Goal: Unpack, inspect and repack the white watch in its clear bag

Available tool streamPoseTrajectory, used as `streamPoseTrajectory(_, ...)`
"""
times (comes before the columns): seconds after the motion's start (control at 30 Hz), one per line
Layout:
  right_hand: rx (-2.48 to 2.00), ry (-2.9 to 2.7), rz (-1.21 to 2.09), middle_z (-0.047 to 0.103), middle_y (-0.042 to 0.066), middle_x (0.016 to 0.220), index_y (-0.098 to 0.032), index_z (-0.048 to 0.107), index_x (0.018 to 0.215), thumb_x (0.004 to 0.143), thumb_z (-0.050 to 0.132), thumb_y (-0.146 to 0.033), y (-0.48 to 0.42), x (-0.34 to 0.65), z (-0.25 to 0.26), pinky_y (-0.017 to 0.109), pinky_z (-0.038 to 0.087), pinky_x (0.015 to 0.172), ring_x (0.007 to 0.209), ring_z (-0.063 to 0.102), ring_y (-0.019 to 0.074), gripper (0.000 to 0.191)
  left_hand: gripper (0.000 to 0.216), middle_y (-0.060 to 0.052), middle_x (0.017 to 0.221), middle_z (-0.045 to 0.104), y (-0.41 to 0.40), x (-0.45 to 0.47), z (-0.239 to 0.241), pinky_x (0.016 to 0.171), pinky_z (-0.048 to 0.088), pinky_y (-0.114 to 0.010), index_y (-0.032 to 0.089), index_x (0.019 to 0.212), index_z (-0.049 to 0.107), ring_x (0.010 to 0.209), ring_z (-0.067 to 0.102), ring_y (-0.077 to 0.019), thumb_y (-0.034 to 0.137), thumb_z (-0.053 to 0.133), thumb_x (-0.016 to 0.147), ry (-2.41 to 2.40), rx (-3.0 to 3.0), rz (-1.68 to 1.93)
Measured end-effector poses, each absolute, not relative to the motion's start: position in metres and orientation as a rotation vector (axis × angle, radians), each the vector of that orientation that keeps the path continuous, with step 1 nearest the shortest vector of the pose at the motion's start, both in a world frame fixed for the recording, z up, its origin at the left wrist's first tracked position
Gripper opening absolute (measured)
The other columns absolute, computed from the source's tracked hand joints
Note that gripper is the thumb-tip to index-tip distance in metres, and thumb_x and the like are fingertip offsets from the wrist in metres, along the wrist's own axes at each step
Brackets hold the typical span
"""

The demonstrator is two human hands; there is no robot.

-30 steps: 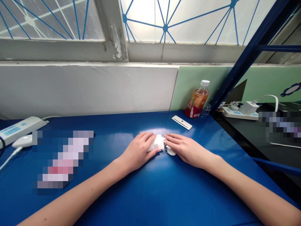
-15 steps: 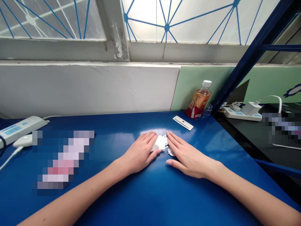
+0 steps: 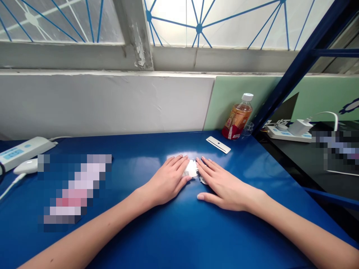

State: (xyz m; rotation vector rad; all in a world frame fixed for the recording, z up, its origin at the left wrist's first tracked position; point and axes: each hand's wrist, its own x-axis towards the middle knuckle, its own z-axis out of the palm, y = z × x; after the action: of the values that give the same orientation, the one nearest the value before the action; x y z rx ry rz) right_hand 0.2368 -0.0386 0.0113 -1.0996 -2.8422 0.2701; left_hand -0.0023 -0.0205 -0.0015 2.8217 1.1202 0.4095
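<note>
My left hand (image 3: 171,180) lies flat with its fingers stretched out, resting over the left part of a small white piece with shiny foil-like edges (image 3: 192,169). I cannot tell exactly what this piece is. Just to its right, my right hand (image 3: 221,184) is laid palm down, fingers extended and thumb apart. A silvery crinkled piece (image 3: 202,181) peeks out from beneath the right fingers, mostly hidden. Both hands are on the blue tabletop (image 3: 157,239), with fingertips pointing away from me.
A white strip with a dark slot (image 3: 218,144) lies beyond my right hand. Behind it a drink bottle (image 3: 237,117) stands near the wall, beside a blue metal post (image 3: 291,71). Left are a power strip (image 3: 26,149), a white cabled device (image 3: 25,167) and a blurred-out object (image 3: 81,186).
My right hand has shifted slightly left, its fingers a bit more spread, covering more of the silvery piece. My left hand stays on the white piece.
</note>
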Motion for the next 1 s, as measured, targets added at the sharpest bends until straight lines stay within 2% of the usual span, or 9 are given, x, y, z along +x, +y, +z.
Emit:
streamPoseTrajectory(0.17,-1.098,-2.821,0.328,0.022,0.024,0.157,-0.002,0.028,0.151,0.093,0.039,-0.066,-0.038,0.2373,0.0102,0.055,0.026,0.117,0.147,0.013,0.0384,0.088,0.049,-0.017,0.146,0.048,-0.0208,-0.002,0.0003,0.113,0.032,-0.046,0.011,0.142,0.042,0.138,0.04,-0.0288,0.04,0.032,0.104,1.119,2.821,0.398)
streamPoseTrajectory(0.37,-1.077,-2.807,0.376,0.02,0.023,0.158,-0.004,0.038,0.147,0.093,0.041,-0.065,-0.037,0.2379,0.0095,0.056,0.023,0.117,0.148,0.009,0.0388,0.081,0.053,-0.018,0.149,0.043,-0.0207,-0.0002,0.0019,0.114,0.03,-0.047,0.007,0.143,0.04,0.141,0.035,-0.0306,0.041,0.032,0.104,1.143,2.797,0.315)
streamPoseTrajectory(0.67,-1.065,-2.761,0.357,0.025,0.026,0.156,-0.005,0.053,0.135,0.089,0.046,-0.067,-0.0373,0.236,0.0109,0.055,0.024,0.117,0.147,0.016,0.0402,0.077,0.056,-0.015,0.153,0.038,-0.0218,-0.0009,0.0021,0.115,0.028,-0.047,0.011,0.147,0.036,0.144,0.031,-0.0302,0.045,0.027,0.104,1.173,2.805,0.256)
streamPoseTrajectory(0.83,-1.137,-2.626,0.33,0.033,0.026,0.153,-0.006,0.043,0.144,0.088,0.055,-0.06,-0.0327,0.2416,0.0077,0.058,0.032,0.113,0.144,0.026,0.0411,0.079,0.056,-0.015,0.153,0.039,-0.0219,-0.0014,0.0057,0.116,0.026,-0.046,0.011,0.147,0.036,0.143,0.032,-0.03,0.046,0.026,0.104,1.178,2.826,0.199)
streamPoseTrajectory(1.0,-1.241,-2.323,0.439,0.055,0.022,0.139,-0.008,0.045,0.141,0.091,0.056,-0.039,-0.0302,0.2395,0.0047,0.052,0.044,0.107,0.131,0.051,0.0347,0.059,0.056,-0.016,0.152,0.039,-0.0214,-0.002,0.0048,0.115,0.027,-0.048,0.012,0.147,0.037,0.143,0.033,-0.0301,0.046,0.027,0.104,1.159,2.83,0.227)
